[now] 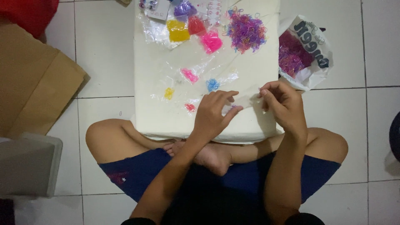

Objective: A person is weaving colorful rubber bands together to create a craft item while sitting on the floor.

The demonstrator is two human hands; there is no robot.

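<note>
From the head camera, the left hand [212, 114] and right hand [283, 104] pinch a small clear bag [246, 101] between closed fingers, above the white surface [250, 66]; tiny packets of coloured bands lie just beside it; a loose purple band pile [246, 31] sits farther up.

The foam pad [254, 71] is cream, set on white floor tiles [104, 46]. At its twelve o'clock edge lie a yellow packet [178, 31], a red packet [196, 25] and a hot-pink packet [211, 42], with a purple-and-pink pile of bands [246, 31] toward one o'clock. Smaller bags hold pink [190, 75], blue [212, 85] and yellow [168, 93] bands. The shorts [137, 175] are navy; the cardboard [37, 83] at nine o'clock is brown.
</note>
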